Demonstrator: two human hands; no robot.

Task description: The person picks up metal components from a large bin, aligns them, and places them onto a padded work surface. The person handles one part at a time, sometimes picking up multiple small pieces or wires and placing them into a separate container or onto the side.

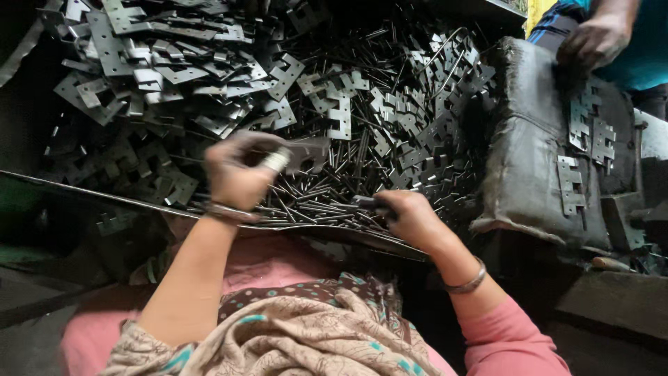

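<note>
My left hand [240, 170] is raised over a heap of metal parts and grips a flat grey hinge plate [306, 152] between thumb and fingers; a pale wrap covers one finger. My right hand [407, 214] rests low on a bed of thin metal pins [316, 205], its fingers closed around some of them. Both wrists wear bangles. A large pile of notched hinge plates [181, 76] spreads across the far side, mixed with more pins.
A dark metal sheet edge [104, 195] runs across in front of the pile. At right a padded grey block [529, 160] carries a few hinge plates [581, 150]. Another person's hand [595, 42] rests on its top, in a teal sleeve.
</note>
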